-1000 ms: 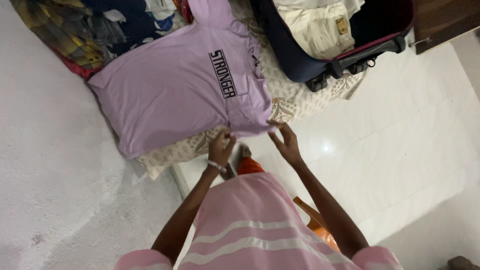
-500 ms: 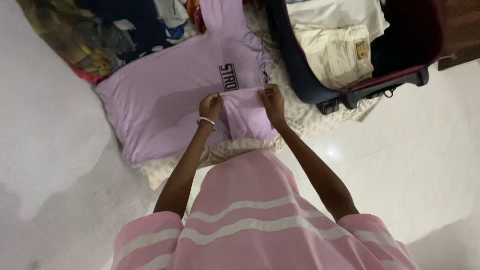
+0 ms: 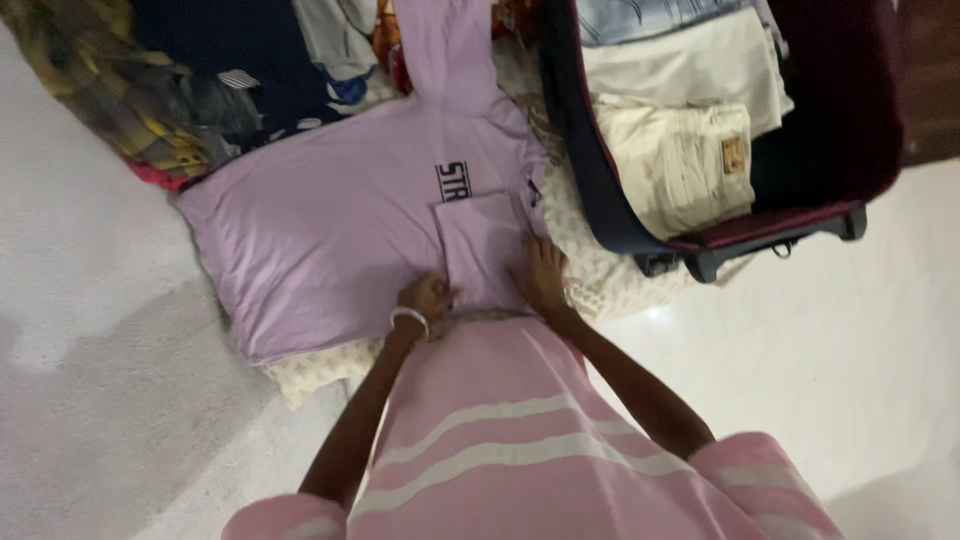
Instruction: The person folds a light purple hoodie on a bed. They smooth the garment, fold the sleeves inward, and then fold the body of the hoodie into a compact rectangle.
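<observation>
1. On the cream patterned cloth spread over the floor lies a lilac T-shirt, flat, with dark lettering on its chest partly covered by a folded-over flap of its own fabric.
2. The left hand, a pale bangle on its wrist, is at the near edge of the T-shirt, just left of the flap; its grip looks curled closed on the fabric there, though the fingers are too blurred to be sure how much cloth they hold.
3. The right hand rests on the flap's right edge with fingers spread flat, its grip open and pressing down rather than clasping anything.
4. The two hands are near each other, the flap lying between them.
5. Behind the T-shirt, at the upper left, sits a heap of clothes in dark blue, yellow check and red.
6. To the right stands an open suitcase with a dark blue and maroon shell, touching the cloth's edge; folded cream garments lie inside it.
7. The person's pink garment with pale stripes fills the lower middle of the view.
8. The white glossy floor shows at the right.
</observation>
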